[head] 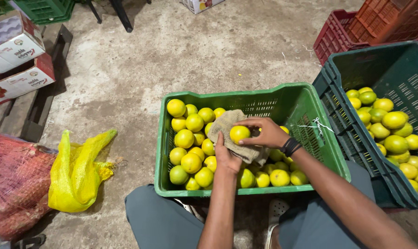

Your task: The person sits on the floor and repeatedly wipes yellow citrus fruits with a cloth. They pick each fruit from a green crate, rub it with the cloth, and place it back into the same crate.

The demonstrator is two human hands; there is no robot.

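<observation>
The right hand has its fingers closed around a yellow fruit, gripping it from the right side and top. The left hand sits just below and left of that fruit, palm up under a tan cloth that it holds bunched against the fruit; the cloth drapes over the left hand's fingers and trails to the right beneath the right hand. Both hands hover over a green crate, with loose yellow and greenish fruits piled to the left of and below them. A black band circles the right wrist. To the right of the right hand stands a darker crate holding more fruit. Well to the left of the left hand, a yellow mesh bag lies on the concrete floor beside a red mesh sack.
</observation>
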